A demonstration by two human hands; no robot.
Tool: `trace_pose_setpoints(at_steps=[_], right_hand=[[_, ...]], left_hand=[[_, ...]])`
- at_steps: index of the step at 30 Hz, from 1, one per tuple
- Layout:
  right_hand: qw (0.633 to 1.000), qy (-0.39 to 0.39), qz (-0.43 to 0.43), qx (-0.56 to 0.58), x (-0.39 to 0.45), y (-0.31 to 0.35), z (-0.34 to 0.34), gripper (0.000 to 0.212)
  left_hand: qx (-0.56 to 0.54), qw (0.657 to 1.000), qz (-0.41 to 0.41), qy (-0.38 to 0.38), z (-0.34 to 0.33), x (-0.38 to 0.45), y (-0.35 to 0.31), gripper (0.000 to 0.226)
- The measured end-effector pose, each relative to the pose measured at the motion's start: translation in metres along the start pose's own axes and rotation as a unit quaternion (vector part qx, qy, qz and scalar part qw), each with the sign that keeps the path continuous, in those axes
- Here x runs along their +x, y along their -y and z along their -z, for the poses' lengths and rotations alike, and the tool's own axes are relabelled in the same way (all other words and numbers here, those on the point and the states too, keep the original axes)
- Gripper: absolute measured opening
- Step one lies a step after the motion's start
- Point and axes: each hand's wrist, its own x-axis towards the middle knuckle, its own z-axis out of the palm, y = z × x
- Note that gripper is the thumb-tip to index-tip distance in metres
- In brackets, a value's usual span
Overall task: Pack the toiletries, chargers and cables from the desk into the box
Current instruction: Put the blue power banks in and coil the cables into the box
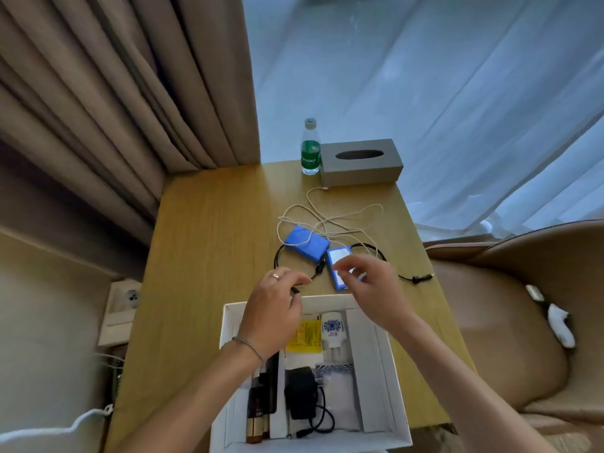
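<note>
- Head view: wooden tabletop (209, 256) with a white box (389, 380) at its near edge, lid off.
- Left hand (274, 315) hovers over the box's far-left corner; fingers curled, pinching the plug end of a black cable (295, 290) between thumb and fingertips.
- Black cable runs from that hand up and around a blue pack (305, 241) lying flat on the tabletop beyond the box.
- Right hand (369, 286) sits above a second blue pack with a white label (338, 256); fingers loosely curled, thumb and forefinger close together. Cannot tell whether it has hold of anything.
- A white cable (327, 217) lies in loose loops behind the blue packs.
- Inside the box: white plug adapter (333, 331), yellow sachet (305, 338), black charger (300, 392) with its lead, dark packets at left.
- Far edge of tabletop: green-labelled water bottle (310, 148) just beside a grey tissue box (361, 161).
</note>
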Motion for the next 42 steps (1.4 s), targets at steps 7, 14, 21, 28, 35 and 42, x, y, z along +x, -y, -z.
trace_pose_setpoints(at_steps=[7,14,21,28,35,42], right_hand=[[0.989,-0.062,-0.119,0.063,0.049,-0.044,0.027,0.023],[0.966,-0.071,-0.202,0.147,0.064,-0.077,0.031,0.026],[0.959,-0.055,-0.223,0.167,0.069,-0.1,0.038,0.023],[0.955,-0.038,-0.229,0.187,0.057,-0.115,0.038,0.022],[0.943,-0.026,-0.244,0.223,0.048,-0.12,0.038,0.027],[0.955,-0.016,-0.206,0.212,0.048,-0.1,0.038,0.03]], left_hand=[[0.073,0.987,0.134,0.056,-0.029,0.068,-0.014,0.021],[0.081,0.927,0.301,0.206,-0.085,0.137,-0.012,0.03],[0.041,0.839,0.476,0.26,-0.147,0.162,-0.011,0.102],[0.09,0.853,0.473,0.201,-0.196,0.162,-0.01,0.113],[0.109,0.887,0.41,0.181,-0.179,0.158,0.001,0.088],[0.061,0.931,0.327,0.152,-0.117,0.145,-0.005,0.068]])
